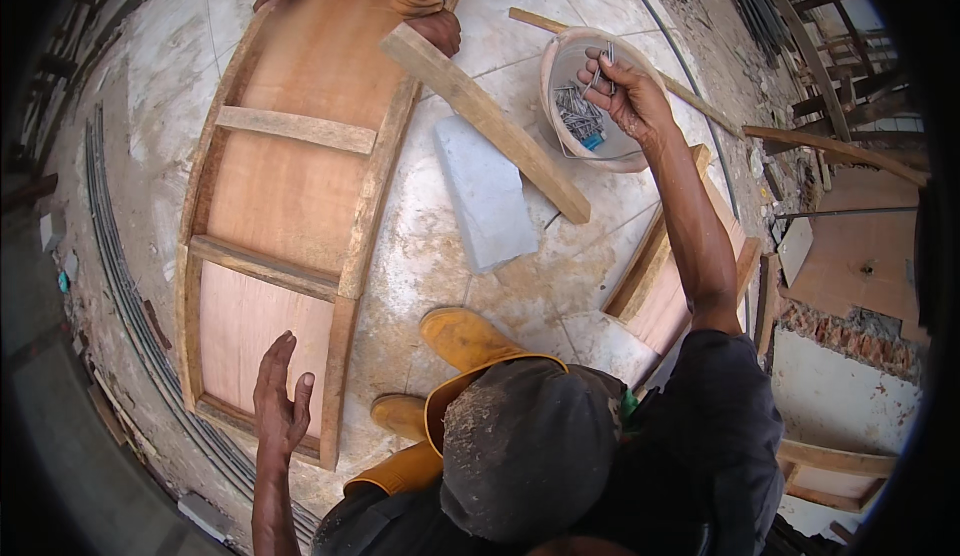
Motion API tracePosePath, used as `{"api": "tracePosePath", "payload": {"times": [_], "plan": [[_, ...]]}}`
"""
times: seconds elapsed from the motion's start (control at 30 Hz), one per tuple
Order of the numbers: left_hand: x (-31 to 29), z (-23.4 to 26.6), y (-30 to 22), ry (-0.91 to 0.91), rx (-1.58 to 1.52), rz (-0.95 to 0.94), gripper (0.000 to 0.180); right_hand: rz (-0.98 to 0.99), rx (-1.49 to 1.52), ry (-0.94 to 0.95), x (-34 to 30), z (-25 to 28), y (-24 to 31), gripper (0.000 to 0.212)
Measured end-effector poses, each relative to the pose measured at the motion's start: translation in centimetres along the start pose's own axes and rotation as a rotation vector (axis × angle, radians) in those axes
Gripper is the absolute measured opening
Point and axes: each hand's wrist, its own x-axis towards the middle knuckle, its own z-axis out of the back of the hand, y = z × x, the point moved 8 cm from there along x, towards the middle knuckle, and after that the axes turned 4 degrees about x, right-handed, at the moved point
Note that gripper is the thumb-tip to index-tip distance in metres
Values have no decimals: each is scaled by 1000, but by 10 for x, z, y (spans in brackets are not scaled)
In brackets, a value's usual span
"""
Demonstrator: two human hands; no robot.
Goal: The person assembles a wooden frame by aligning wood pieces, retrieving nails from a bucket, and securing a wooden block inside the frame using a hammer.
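Note:
My right hand [628, 96] is raised over a pale round bucket [556, 121], its fingers pinching a few metal nails [603, 68]. More loose nails [580, 116] lie inside the bucket, beside a small blue item [593, 142]. My left hand [282, 396] is open, fingers stretched and thumb apart, and appears over the near end of a long plywood panel [255, 321]. Wooden battens frame this panel along its edges, with crosspieces [265, 268] between them. Whether my left hand touches the panel I cannot tell.
Another person's hands [437, 32], in orange sleeves, are at the panel's far end. A loose wooden batten [490, 121] lies over a pale grey block [487, 196]. Yellow boots [460, 341] stand on the tiled floor. A second wooden frame [665, 291] lies right; long rods [130, 256] run left.

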Motion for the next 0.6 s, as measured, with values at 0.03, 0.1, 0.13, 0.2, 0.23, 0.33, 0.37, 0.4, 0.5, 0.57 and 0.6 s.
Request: {"api": "tracePosePath", "payload": {"times": [0.03,0.1,0.13,0.2,0.23,0.33,0.37,0.4,0.5,0.57,0.6], "plan": [[9,-2,-12,85,-85,-5,48,-45,76,98,-11,-26,-8,35],[30,-7,-34,166,-169,0,44,-98,126,152,-33,-69,-30,35],[40,-12,-47,215,-237,-19,41,-148,171,197,-44,-91,-45,35],[62,-25,-67,257,-372,-53,38,-251,216,202,-67,-120,-77,36],[70,-27,-71,238,-427,-58,39,-349,264,216,-75,-139,-97,37],[85,-41,-75,160,-594,6,39,-506,405,341,-92,-189,-152,43],[87,-49,-75,129,-709,69,39,-539,428,358,-100,-199,-173,43],[92,-53,-71,88,-828,112,40,-581,467,363,-106,-210,-190,46],[99,-59,-61,46,-690,168,40,-661,502,361,-122,-236,-216,52],[100,-55,-58,9,-617,193,40,-687,511,338,-129,-243,-229,59],[100,-51,-58,-21,-555,200,39,-695,511,340,-130,-246,-233,59]]}}
